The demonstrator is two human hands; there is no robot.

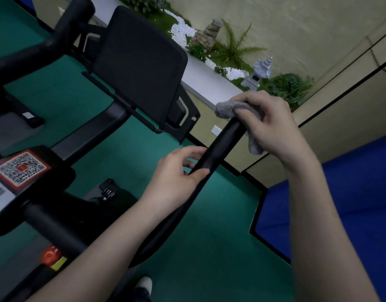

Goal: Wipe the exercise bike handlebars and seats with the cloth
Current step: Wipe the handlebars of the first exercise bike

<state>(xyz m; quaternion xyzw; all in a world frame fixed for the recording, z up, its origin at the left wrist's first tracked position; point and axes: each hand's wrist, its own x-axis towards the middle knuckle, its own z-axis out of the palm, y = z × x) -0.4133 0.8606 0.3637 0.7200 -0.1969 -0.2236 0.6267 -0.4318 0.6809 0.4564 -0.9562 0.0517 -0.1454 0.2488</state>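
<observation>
Grey cloth bunched over black handlebar tip — crumpled.

Cloth atop handlebar end; screen left of it.

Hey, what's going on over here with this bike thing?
A person is cleaning a black exercise bike. Their right-hand grip holds a bunched grey fuzzy cloth pressed over the tip of the black curved handlebar. The left-hand grip clasps the same bar lower down, apparently to steady it. At this moment the wiping is at the bar's far end.
</observation>
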